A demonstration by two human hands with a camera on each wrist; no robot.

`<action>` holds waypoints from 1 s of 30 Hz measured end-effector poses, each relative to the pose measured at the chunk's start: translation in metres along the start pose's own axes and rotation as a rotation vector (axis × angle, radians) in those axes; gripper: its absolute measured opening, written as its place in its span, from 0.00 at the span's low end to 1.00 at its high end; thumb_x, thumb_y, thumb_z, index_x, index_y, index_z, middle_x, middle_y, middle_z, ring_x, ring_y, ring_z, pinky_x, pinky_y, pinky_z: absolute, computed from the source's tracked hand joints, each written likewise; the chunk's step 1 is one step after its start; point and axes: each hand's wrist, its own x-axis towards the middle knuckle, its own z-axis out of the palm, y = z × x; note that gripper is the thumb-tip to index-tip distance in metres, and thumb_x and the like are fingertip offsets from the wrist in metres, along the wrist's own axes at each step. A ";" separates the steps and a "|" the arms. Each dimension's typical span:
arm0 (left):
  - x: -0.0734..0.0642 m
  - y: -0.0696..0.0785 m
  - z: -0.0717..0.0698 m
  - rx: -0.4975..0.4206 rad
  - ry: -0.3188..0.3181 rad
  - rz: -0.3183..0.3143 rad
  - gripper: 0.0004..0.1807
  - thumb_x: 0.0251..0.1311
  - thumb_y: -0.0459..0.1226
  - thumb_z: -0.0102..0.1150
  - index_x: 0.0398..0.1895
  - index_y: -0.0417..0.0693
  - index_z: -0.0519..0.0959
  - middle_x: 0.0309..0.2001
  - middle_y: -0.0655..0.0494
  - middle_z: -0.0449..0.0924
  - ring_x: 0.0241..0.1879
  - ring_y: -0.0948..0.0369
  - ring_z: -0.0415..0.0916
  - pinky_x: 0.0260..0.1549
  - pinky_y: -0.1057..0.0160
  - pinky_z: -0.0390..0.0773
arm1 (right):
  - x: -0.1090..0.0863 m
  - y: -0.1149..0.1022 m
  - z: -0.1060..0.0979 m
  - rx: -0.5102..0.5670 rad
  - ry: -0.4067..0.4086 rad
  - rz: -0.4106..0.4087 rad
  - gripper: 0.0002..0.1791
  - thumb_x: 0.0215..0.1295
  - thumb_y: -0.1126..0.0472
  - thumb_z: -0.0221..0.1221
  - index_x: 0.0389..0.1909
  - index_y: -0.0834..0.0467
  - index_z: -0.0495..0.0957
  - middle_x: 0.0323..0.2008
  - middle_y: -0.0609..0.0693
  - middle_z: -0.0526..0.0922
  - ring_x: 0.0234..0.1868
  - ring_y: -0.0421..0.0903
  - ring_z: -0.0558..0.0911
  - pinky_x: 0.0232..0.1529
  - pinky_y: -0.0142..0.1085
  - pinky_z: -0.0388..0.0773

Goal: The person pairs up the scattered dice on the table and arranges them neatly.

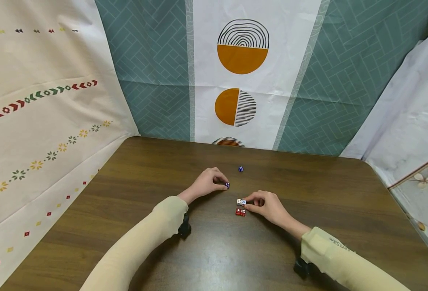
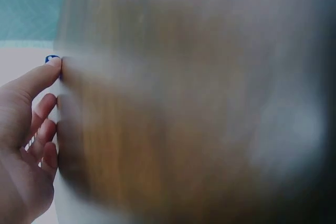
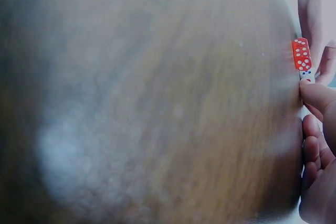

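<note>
My left hand [image 1: 207,182] pinches a dark blue die [image 1: 227,185] between thumb and forefinger at the tabletop. In the left wrist view that blue die [image 2: 51,57] shows just past the thumb tip. Nearer to me, two white dice [image 1: 239,202] stand side by side, and my right hand [image 1: 268,205] holds the right-hand one by thumb and forefinger. Just in front of them lie two red dice [image 1: 240,212], also side by side. The right wrist view shows the red dice [image 3: 302,54] beside a partly hidden white die [image 3: 307,74].
Another blue die [image 1: 240,169] sits farther back on the brown wooden table [image 1: 214,250]. A patterned cloth [image 1: 155,72] hangs behind the table's far edge, and more cloths hang at the left and right sides.
</note>
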 end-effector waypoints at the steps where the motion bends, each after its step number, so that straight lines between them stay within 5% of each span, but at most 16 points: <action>1: 0.000 0.001 0.002 -0.001 0.002 -0.006 0.09 0.58 0.42 0.70 0.41 0.55 0.88 0.42 0.56 0.80 0.43 0.60 0.70 0.45 0.61 0.71 | 0.000 0.000 0.000 0.001 0.000 0.000 0.08 0.58 0.56 0.70 0.39 0.46 0.87 0.23 0.41 0.74 0.23 0.35 0.68 0.25 0.28 0.65; 15: -0.006 0.020 0.022 0.025 0.057 -0.097 0.10 0.56 0.48 0.71 0.41 0.64 0.89 0.43 0.61 0.80 0.45 0.59 0.64 0.47 0.56 0.61 | 0.000 0.002 0.002 0.005 0.024 -0.046 0.07 0.58 0.56 0.70 0.38 0.48 0.88 0.22 0.42 0.75 0.22 0.34 0.67 0.24 0.28 0.65; 30: -0.007 0.030 0.030 0.038 0.046 -0.081 0.10 0.56 0.48 0.71 0.41 0.64 0.89 0.41 0.61 0.80 0.40 0.61 0.63 0.44 0.58 0.58 | -0.001 0.002 0.001 0.015 0.022 -0.048 0.08 0.58 0.56 0.70 0.39 0.47 0.88 0.22 0.42 0.75 0.21 0.33 0.67 0.24 0.27 0.65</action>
